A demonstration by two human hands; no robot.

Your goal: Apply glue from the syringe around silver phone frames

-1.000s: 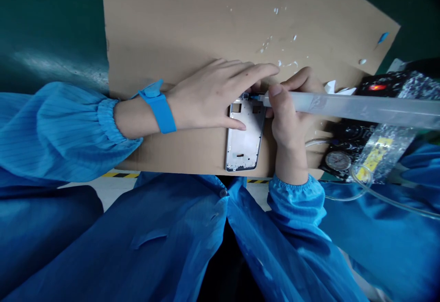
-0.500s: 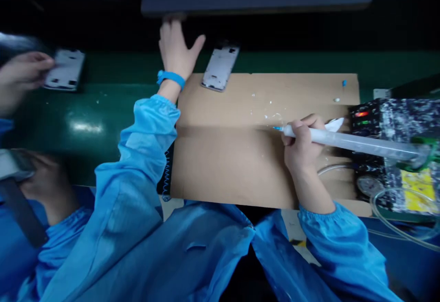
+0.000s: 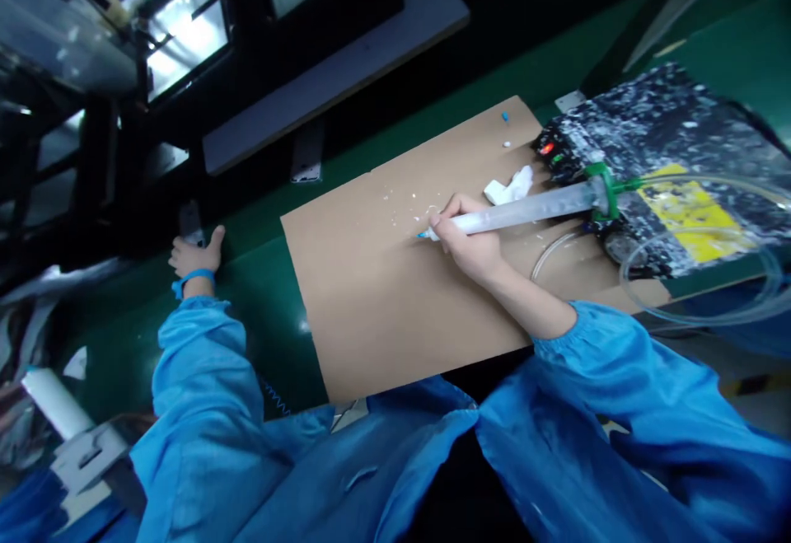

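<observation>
My right hand [image 3: 473,250] is closed round a translucent glue syringe [image 3: 519,210] with a blue tip and a green cap with an air tube. Its tip points left, low over a brown cardboard sheet [image 3: 364,296]. My left hand [image 3: 196,258], with a blue wrist strap [image 3: 193,281], is stretched out over the green bench at the left, thumb spread apart. Right at its fingers is a phone part [image 3: 190,220]; whether they touch it I cannot tell. Another phone part [image 3: 307,152] lies partly under the grey shelf edge.
At the right stands a white-spattered black dispenser box [image 3: 667,139] with coiled clear tubing. A crumpled white tissue [image 3: 510,187], a small blue cap [image 3: 505,116] and white specks lie on the cardboard. A grey shelf [image 3: 346,65] overhangs the back. A co-worker's tool [image 3: 80,444] shows at lower left.
My view has turned to the left. My left hand has moved from under the shelf, near the phone part, farther left to another phone part. My right hand keeps hold of the syringe.
</observation>
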